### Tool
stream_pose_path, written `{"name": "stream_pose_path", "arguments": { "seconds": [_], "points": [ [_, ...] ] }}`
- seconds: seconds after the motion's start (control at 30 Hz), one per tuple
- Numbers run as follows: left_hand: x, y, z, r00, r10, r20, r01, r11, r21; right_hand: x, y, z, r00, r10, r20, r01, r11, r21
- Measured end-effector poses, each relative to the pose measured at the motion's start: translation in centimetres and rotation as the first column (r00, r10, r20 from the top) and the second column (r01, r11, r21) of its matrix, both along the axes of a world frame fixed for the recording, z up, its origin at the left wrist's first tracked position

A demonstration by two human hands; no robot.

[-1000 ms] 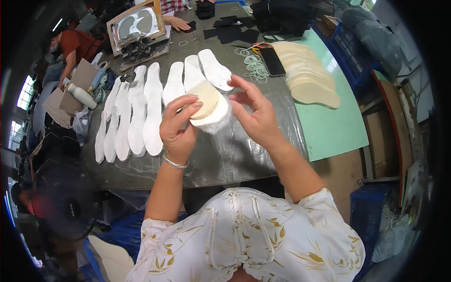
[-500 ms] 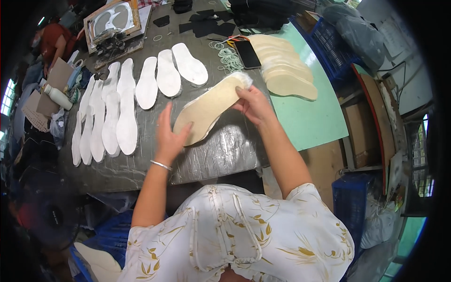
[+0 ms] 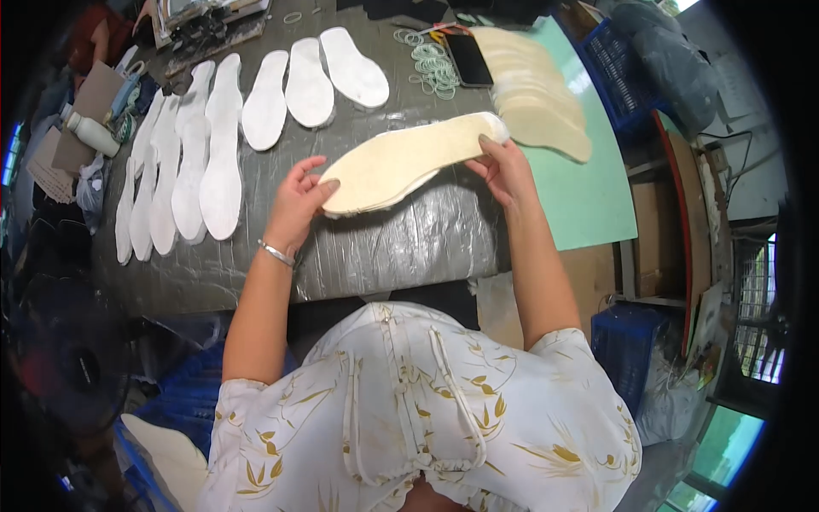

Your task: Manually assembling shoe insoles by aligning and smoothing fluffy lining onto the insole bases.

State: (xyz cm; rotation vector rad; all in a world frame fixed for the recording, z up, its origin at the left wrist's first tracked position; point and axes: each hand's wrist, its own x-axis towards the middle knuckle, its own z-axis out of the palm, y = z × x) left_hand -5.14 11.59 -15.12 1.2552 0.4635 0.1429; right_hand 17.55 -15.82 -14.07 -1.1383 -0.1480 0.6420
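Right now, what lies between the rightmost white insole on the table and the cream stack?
In the head view: pale green bands, then a black phone beside the cream stack, with an orange-handled tool by the bands.

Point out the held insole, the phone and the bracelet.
Held insole (image 3: pixel 405 166): head view, middle of its cream upper face.
Phone (image 3: pixel 468 61): head view, centre of its dark screen.
Bracelet (image 3: pixel 275 253): head view, on its silver band.

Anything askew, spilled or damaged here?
Slightly askew: the white layer under the cream insole, held between the left hand and right hand, pokes out past its lower edge and right end, so the outlines don't match. Nothing looks spilled or damaged.
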Motion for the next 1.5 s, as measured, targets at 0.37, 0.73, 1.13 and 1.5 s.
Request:
{"name": "stream_pose_path", "arguments": {
  "seconds": [0.37, 0.73, 1.13, 1.5],
  "points": [
    [-1.3, -2.6, -0.9, 0.980, -0.192, -0.057, 0.066, 0.045, 0.997, -11.8, 10.3, 1.5, 0.235, 0.525, 0.818, 0.058, 0.832, -0.551],
    [0.1, -3.5, -2.6, 0.951, -0.234, -0.201, 0.201, -0.022, 0.979, -6.0, 10.7, -5.1, -0.001, 0.730, 0.683, 0.387, 0.630, -0.673],
    [-0.1, -4.3, -0.3, 0.965, -0.188, -0.184, 0.202, 0.083, 0.976, -6.5, 7.3, -4.0, 0.184, 0.773, 0.607, 0.441, 0.487, -0.754],
    [3.5, -2.1, -2.0, 0.955, -0.112, -0.276, 0.256, -0.160, 0.953, -10.1, 7.8, -1.3, 0.052, 0.391, 0.919, 0.152, 0.906, -0.394]
  ]
}}
